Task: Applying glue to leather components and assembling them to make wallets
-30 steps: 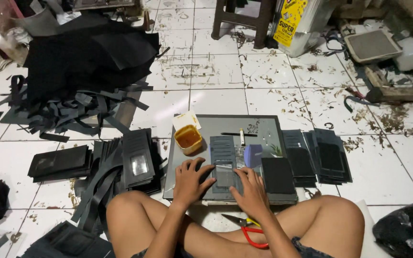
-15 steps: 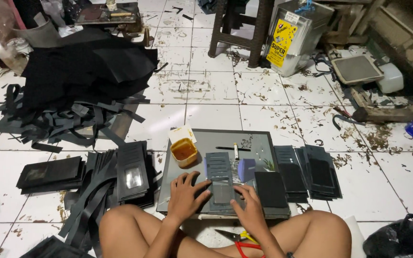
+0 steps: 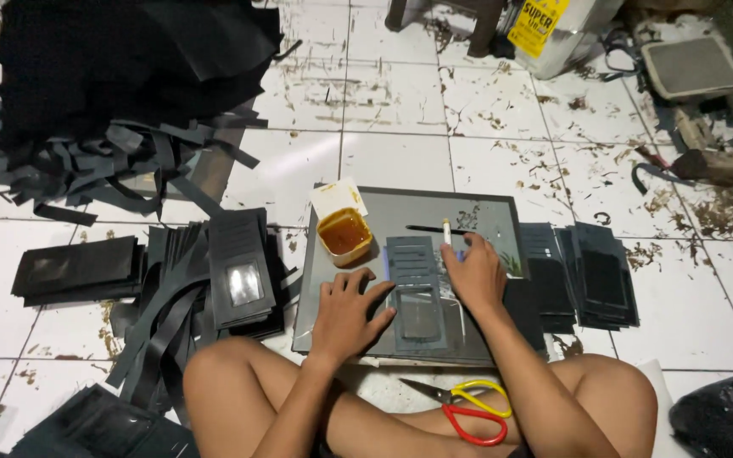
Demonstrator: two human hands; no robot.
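I sit cross-legged on a tiled floor behind a grey work board (image 3: pixel 485 212). A dark wallet-insert piece (image 3: pixel 416 288) with card slots and a clear window lies on the board. My left hand (image 3: pixel 348 312) rests flat on the board, fingers spread, touching the piece's left edge. At the piece's upper right edge my right hand (image 3: pixel 473 273) reaches toward a small white-handled brush (image 3: pixel 447 231); whether its fingers touch the brush I cannot tell. A small tub of amber glue (image 3: pixel 345 235) stands on the board's far left corner.
Stacks of dark cut pieces (image 3: pixel 583 273) lie right of the board, more stacks (image 3: pixel 235 270) and black strips (image 3: pixel 112 170) to the left. Red-and-yellow scissors (image 3: pixel 468 409) lie between my legs. A black material pile (image 3: pixel 120 59) sits far left; clutter and boxes at far right.
The view has dropped closer to the board. My right hand slid from the piece's lower part up toward the brush; my left hand stayed pressed by the piece.
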